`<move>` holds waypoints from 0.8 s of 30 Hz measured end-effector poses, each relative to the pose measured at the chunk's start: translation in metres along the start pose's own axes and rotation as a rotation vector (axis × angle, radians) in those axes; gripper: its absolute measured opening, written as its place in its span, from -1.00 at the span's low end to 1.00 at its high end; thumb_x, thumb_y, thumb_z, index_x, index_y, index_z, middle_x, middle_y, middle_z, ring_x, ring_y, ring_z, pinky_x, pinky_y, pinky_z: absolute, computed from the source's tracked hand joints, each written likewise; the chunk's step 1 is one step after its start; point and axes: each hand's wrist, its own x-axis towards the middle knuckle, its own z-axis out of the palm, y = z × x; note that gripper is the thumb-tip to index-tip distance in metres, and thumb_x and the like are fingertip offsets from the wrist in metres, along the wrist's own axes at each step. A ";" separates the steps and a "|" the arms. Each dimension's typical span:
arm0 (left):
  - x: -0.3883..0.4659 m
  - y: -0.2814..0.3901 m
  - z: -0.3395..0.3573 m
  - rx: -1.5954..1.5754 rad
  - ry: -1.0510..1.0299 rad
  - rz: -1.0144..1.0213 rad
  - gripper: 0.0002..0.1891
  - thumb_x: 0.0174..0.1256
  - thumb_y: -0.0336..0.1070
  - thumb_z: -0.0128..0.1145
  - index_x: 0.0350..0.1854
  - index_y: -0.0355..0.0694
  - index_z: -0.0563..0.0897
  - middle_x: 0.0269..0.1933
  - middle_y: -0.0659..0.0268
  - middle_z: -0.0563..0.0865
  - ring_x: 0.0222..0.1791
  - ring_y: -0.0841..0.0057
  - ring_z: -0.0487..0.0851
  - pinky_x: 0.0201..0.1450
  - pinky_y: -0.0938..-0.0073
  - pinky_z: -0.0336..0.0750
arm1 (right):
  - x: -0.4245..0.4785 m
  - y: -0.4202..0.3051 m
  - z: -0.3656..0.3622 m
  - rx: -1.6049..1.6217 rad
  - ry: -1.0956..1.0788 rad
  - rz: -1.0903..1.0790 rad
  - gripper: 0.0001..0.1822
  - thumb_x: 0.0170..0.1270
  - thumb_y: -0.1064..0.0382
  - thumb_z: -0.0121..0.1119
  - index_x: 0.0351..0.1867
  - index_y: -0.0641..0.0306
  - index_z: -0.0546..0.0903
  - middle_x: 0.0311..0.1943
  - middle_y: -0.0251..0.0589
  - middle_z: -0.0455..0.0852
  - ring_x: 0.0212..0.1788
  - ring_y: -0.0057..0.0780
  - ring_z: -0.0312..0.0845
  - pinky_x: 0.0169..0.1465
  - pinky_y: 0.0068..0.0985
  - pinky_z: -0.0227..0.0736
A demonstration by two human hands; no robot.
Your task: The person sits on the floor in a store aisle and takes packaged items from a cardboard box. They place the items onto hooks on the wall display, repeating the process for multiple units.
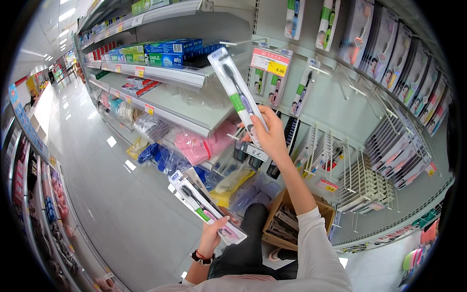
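Observation:
My right hand (pixel 270 133) is raised before the display and grips the lower end of a blister-packed toothbrush (pixel 233 85) with a purple and black handle. Lower down, my left hand (pixel 213 233) holds several packaged toothbrushes in a stack. A pink and black toothbrush (pixel 199 204) in its pack lies uppermost there. Behind the raised pack, wire display hooks (pixel 319 70) stick out of the back panel. A hanging toothbrush pack (pixel 302 87) with a purple handle is to the right of my right hand, near a red and yellow price tag (pixel 270 62).
A cardboard box (pixel 317 208) with toothbrush packs stands by my leg. Toothpaste boxes (pixel 168 53) fill part of a shelf at the left. Bagged slippers (pixel 193 146) lie below it. Rows of packs (pixel 386 51) hang at the right. A tiled aisle (pixel 120 204) runs along the left.

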 end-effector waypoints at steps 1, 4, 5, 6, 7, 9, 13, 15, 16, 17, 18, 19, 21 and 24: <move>0.000 0.000 -0.001 0.002 -0.001 -0.009 -0.67 0.08 -0.29 0.21 -0.16 -0.31 0.44 -0.35 0.17 0.59 -0.27 0.36 0.64 -0.11 0.26 0.58 | -0.003 0.005 -0.001 0.018 -0.008 0.011 -0.79 0.36 0.35 -0.07 -0.05 0.40 0.39 -0.38 -0.12 0.69 -0.59 -0.57 0.58 -0.51 -0.64 0.45; -0.001 0.000 -0.002 0.005 0.001 -0.023 -0.66 0.08 -0.30 0.21 -0.15 -0.31 0.43 -0.34 0.15 0.59 -0.28 0.35 0.64 -0.12 0.24 0.59 | 0.001 0.018 -0.014 0.040 0.019 0.018 -0.78 0.38 0.36 -0.09 -0.01 0.42 0.36 -0.35 -0.04 0.68 -0.58 -0.50 0.59 -0.48 -0.57 0.52; -0.001 0.000 -0.003 0.005 -0.004 -0.028 -0.66 0.08 -0.31 0.21 -0.14 -0.32 0.43 -0.34 0.15 0.59 -0.28 0.34 0.64 -0.12 0.23 0.59 | 0.003 0.020 -0.016 0.042 0.009 0.017 -0.77 0.39 0.36 -0.10 0.00 0.43 0.35 -0.33 0.00 0.67 -0.57 -0.47 0.59 -0.47 -0.55 0.54; 0.000 -0.001 -0.004 0.001 -0.009 -0.033 -0.66 0.08 -0.31 0.20 -0.13 -0.32 0.43 -0.34 0.14 0.60 -0.28 0.33 0.64 -0.12 0.23 0.59 | 0.004 0.015 -0.014 0.056 0.025 0.021 -0.80 0.38 0.38 -0.10 -0.04 0.42 0.37 -0.35 -0.06 0.69 -0.59 -0.53 0.59 -0.51 -0.58 0.50; 0.001 -0.001 -0.005 -0.002 -0.014 -0.038 -0.65 0.07 -0.32 0.20 -0.12 -0.32 0.43 -0.34 0.13 0.60 -0.28 0.33 0.64 -0.13 0.22 0.59 | 0.007 0.013 -0.013 0.070 0.022 0.033 -0.80 0.38 0.37 -0.10 -0.04 0.42 0.37 -0.34 -0.06 0.69 -0.59 -0.52 0.59 -0.51 -0.58 0.50; 0.002 -0.002 -0.006 -0.021 -0.025 -0.056 -0.65 0.07 -0.34 0.19 -0.11 -0.33 0.43 -0.33 0.13 0.60 -0.28 0.32 0.64 -0.12 0.22 0.59 | 0.014 0.010 -0.011 0.099 0.016 0.058 -0.80 0.38 0.37 -0.10 -0.03 0.41 0.36 -0.34 -0.04 0.69 -0.59 -0.50 0.59 -0.52 -0.57 0.50; 0.003 -0.003 -0.007 -0.028 -0.048 -0.081 -0.65 0.06 -0.37 0.17 -0.09 -0.33 0.43 -0.33 0.11 0.61 -0.28 0.30 0.65 -0.11 0.21 0.59 | 0.021 0.020 -0.009 0.149 0.014 0.039 -0.78 0.39 0.35 -0.09 -0.02 0.42 0.35 -0.35 -0.01 0.68 -0.59 -0.45 0.60 -0.52 -0.56 0.52; 0.004 -0.003 -0.008 -0.029 -0.047 -0.091 -0.64 0.05 -0.37 0.17 -0.08 -0.33 0.43 -0.32 0.10 0.61 -0.28 0.29 0.65 -0.11 0.21 0.59 | 0.020 0.028 -0.009 0.150 -0.015 0.035 -0.77 0.39 0.34 -0.09 -0.01 0.42 0.34 -0.35 0.01 0.68 -0.59 -0.43 0.61 -0.52 -0.55 0.53; 0.004 -0.003 -0.009 -0.028 -0.044 -0.095 -0.64 0.05 -0.37 0.17 -0.08 -0.34 0.43 -0.32 0.09 0.62 -0.28 0.29 0.66 -0.11 0.21 0.59 | 0.020 0.031 -0.009 0.158 0.000 0.043 -0.77 0.40 0.34 -0.10 -0.01 0.42 0.33 -0.35 0.02 0.68 -0.58 -0.42 0.62 -0.53 -0.55 0.54; 0.004 -0.002 -0.010 -0.026 -0.038 -0.094 -0.64 0.05 -0.38 0.16 -0.08 -0.34 0.43 -0.32 0.09 0.62 -0.29 0.29 0.66 -0.11 0.21 0.59 | 0.020 0.034 -0.008 0.166 0.015 0.050 -0.77 0.40 0.34 -0.10 -0.01 0.43 0.33 -0.35 0.02 0.68 -0.58 -0.40 0.62 -0.53 -0.54 0.54; 0.004 -0.002 -0.010 -0.024 -0.034 -0.095 -0.64 0.04 -0.38 0.16 -0.08 -0.34 0.43 -0.32 0.09 0.62 -0.29 0.29 0.66 -0.11 0.22 0.60 | 0.019 0.036 -0.009 0.174 0.032 0.058 -0.77 0.40 0.34 -0.11 -0.01 0.43 0.33 -0.35 0.03 0.68 -0.58 -0.39 0.62 -0.53 -0.54 0.55; 0.003 -0.002 -0.010 -0.022 -0.029 -0.097 -0.63 0.04 -0.38 0.16 -0.08 -0.34 0.43 -0.32 0.09 0.62 -0.29 0.29 0.66 -0.11 0.22 0.60 | 0.022 0.040 -0.010 0.165 0.051 0.067 -0.76 0.40 0.32 -0.10 0.00 0.42 0.33 -0.34 0.03 0.68 -0.56 -0.38 0.63 -0.52 -0.54 0.55; 0.002 0.000 -0.010 -0.027 -0.032 -0.097 -0.65 0.04 -0.38 0.16 -0.10 -0.36 0.44 -0.33 0.10 0.62 -0.29 0.30 0.66 -0.12 0.26 0.60 | 0.037 0.049 -0.014 0.149 0.092 0.088 -0.74 0.41 0.30 -0.09 0.02 0.40 0.34 -0.31 0.04 0.67 -0.53 -0.35 0.65 -0.49 -0.53 0.57; 0.003 0.003 -0.008 0.000 -0.047 -0.093 -0.66 0.04 -0.39 0.16 -0.12 -0.40 0.46 -0.32 0.09 0.64 -0.30 0.30 0.68 -0.15 0.31 0.60 | 0.075 0.076 -0.029 0.005 0.258 0.059 -0.70 0.39 0.24 -0.04 -0.02 0.46 0.34 -0.43 0.00 0.64 -0.56 -0.32 0.64 -0.56 -0.49 0.51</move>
